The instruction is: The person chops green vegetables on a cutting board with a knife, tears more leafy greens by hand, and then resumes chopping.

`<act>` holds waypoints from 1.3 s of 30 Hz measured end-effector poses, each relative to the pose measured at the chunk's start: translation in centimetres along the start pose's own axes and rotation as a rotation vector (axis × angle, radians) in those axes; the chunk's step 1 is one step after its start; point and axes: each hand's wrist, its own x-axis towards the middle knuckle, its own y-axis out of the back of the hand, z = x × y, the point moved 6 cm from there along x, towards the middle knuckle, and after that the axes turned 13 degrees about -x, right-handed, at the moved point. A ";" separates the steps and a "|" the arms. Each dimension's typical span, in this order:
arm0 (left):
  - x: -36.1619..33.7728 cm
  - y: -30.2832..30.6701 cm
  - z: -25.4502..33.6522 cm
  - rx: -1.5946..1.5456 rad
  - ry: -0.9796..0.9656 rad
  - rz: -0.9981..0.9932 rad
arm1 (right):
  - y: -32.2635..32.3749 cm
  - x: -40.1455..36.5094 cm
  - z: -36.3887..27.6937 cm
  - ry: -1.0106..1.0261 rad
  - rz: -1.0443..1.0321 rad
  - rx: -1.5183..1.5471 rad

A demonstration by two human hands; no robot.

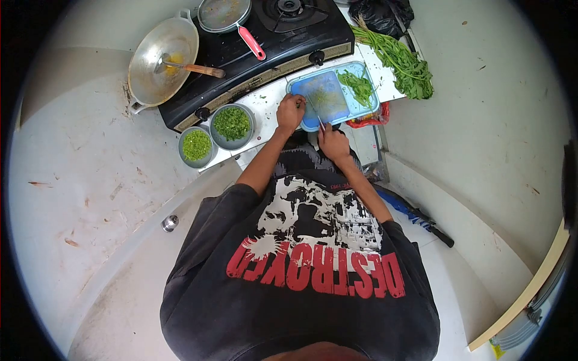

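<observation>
My right hand is closed round the handle of a knife, whose thin blade points up and left over a blue cutting board. At the board's left edge, my left hand has its fingers curled together near the blade tip; what they hold is too small to make out. Green bits are scattered on the board, which lies in a light blue tray. Leafy greens rest at the tray's right side.
Two grey bowls of chopped greens stand left of the tray. Behind is a black gas stove with a wok and a red-handled pan. A bunch of greens and a black plastic bag lie right.
</observation>
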 end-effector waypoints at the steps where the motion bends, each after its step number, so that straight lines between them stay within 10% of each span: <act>1: 0.0 0.0 0.1 -0.006 0.004 0.003 | 0.0 -0.1 0.3 -0.006 0.005 0.014; 39: -1.2 -0.3 0.6 0.200 -0.167 -0.094 | 0.9 1.3 -1.7 0.041 0.034 0.104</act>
